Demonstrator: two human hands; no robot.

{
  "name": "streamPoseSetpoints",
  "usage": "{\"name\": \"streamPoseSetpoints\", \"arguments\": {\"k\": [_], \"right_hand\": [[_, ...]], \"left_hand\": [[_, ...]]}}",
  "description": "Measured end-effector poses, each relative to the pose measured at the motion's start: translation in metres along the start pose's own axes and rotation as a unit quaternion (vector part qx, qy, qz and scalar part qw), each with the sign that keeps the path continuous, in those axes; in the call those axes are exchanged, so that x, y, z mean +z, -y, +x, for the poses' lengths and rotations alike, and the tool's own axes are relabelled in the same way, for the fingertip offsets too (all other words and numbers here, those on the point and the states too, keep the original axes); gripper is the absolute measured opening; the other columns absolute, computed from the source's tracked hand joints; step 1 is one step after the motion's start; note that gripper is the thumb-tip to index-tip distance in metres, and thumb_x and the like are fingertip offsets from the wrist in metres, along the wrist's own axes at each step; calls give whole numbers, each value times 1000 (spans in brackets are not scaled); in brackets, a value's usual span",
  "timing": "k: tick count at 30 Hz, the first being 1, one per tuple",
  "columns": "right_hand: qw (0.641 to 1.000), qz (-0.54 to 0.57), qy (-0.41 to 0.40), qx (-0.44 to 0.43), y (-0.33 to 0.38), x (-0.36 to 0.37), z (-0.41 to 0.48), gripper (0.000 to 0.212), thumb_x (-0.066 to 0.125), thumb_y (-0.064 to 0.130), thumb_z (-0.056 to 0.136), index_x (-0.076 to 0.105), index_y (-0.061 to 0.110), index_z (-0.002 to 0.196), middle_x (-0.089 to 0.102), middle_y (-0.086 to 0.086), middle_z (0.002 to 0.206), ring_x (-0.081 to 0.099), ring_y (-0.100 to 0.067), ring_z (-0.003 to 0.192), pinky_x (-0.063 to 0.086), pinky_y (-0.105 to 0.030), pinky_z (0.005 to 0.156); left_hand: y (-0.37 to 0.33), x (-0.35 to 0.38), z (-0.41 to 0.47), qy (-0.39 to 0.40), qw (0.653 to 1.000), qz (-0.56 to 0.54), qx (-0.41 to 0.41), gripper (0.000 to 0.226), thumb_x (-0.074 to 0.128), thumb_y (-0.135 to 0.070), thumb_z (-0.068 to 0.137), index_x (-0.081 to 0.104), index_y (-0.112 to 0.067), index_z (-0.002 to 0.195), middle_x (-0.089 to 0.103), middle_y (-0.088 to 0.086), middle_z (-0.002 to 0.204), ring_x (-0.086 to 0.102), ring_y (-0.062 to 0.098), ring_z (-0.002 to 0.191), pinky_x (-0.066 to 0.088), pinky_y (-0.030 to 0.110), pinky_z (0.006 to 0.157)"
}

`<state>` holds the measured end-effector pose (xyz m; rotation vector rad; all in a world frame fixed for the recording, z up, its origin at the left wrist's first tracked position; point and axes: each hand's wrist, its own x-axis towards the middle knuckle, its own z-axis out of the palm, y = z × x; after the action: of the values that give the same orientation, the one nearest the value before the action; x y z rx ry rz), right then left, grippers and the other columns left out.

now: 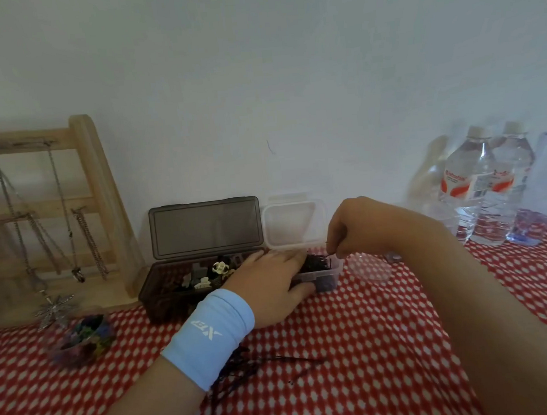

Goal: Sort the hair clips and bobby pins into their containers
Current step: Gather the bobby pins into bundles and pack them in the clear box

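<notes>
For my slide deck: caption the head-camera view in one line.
Right hand pinches a bobby pin over the clear container, left hand gripping it, beside the dark box of hair clips.

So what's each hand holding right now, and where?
Right hand pinches a bobby pin by one end; left hand grips the clear container at its left end.
</notes>
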<state>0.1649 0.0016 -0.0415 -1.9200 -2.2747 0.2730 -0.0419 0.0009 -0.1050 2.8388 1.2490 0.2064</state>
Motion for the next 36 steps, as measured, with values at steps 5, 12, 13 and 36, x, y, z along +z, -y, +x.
{"name": "streamPoseSetpoints", "arguments": {"k": [5, 12, 13, 36], "right_hand": [[999, 14, 1, -39, 11, 11, 4, 20, 76, 18, 85, 80, 32, 99, 68, 20, 86, 63, 0, 86, 53, -25, 85], [995, 34, -27, -87, 26, 18, 3, 20, 73, 16, 88, 77, 29, 102, 68, 16, 94, 60, 1, 84, 45, -15, 74], [994, 46, -24, -98, 33, 17, -2, 18, 73, 17, 88, 78, 29, 100, 67, 19, 90, 60, 3, 81, 42, -13, 71], [989, -6, 110, -101, 123, 73, -59, 19, 75, 14, 85, 78, 23, 102, 71, 12, 99, 63, -5, 86, 51, -16, 81]], "left_hand": [[7, -20, -6, -110, 989, -95, -22, 56, 43, -37, 103, 28, -23, 154, 38, -5, 155, 33, 15, 141, 24, 31, 117], [17, -32, -33, -181, 975, -128, 3, 21, 52, -22, 98, 62, -27, 116, 54, -18, 104, 49, -3, 94, 43, 18, 84], [16, -34, -41, -169, 977, -131, 14, 16, 53, -21, 97, 63, -28, 108, 55, -19, 101, 51, -3, 91, 45, 17, 81], [54, -41, -131, 96, 989, -108, -40, 46, 61, -30, 92, 50, -36, 137, 54, -10, 126, 46, 10, 118, 38, 30, 104]]}}
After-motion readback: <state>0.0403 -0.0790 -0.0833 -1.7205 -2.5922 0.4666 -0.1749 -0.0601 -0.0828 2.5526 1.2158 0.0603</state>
